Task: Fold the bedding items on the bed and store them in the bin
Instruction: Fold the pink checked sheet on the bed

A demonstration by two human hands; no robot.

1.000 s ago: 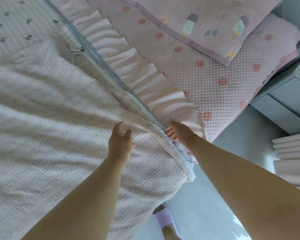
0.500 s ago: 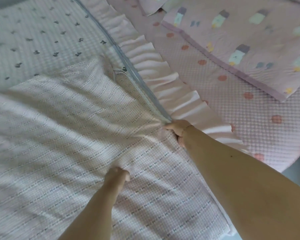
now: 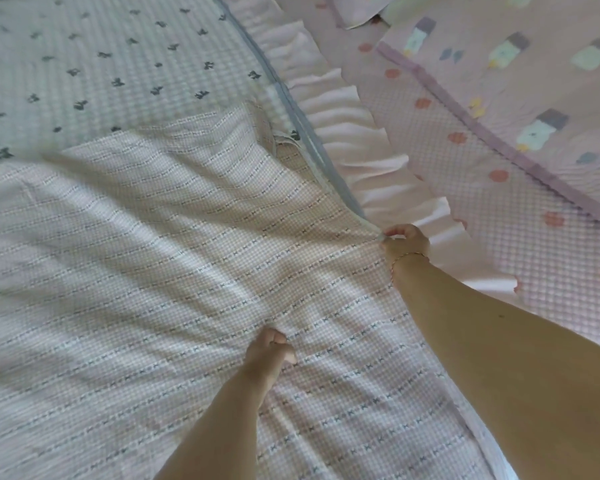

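A thin checked blanket [image 3: 146, 278] lies spread over most of the near side of the bed, its far corner folded back on a pale sheet [image 3: 94, 64] printed with small dark sprigs. The right hand [image 3: 405, 240] pinches the blanket's right edge between thumb and curled fingers, just where that edge meets the pink frill [image 3: 368, 150] of the bedding beside it. The left hand [image 3: 270, 348] is bunched into a loose fist with a tuck of the cloth gathered in it, further in from the edge and nearer the person. Creases fan out from both grips, which suggests a light, soft, limp cloth that will sag and drag rather than hold any shape. It looks woven and slightly textured, so it is unlikely to slip from the fingers, and nothing about it seems fragile. For a clean fold, the trimmed edge and the corners are probably the best places to hold, since a grip in the middle only rucks it up. A pink quilted cover [image 3: 520, 216] with round spots lies to the right, with another patterned quilt [image 3: 534, 64] on top of it; both look thicker and would likely fold more stiffly. No bin is in view.
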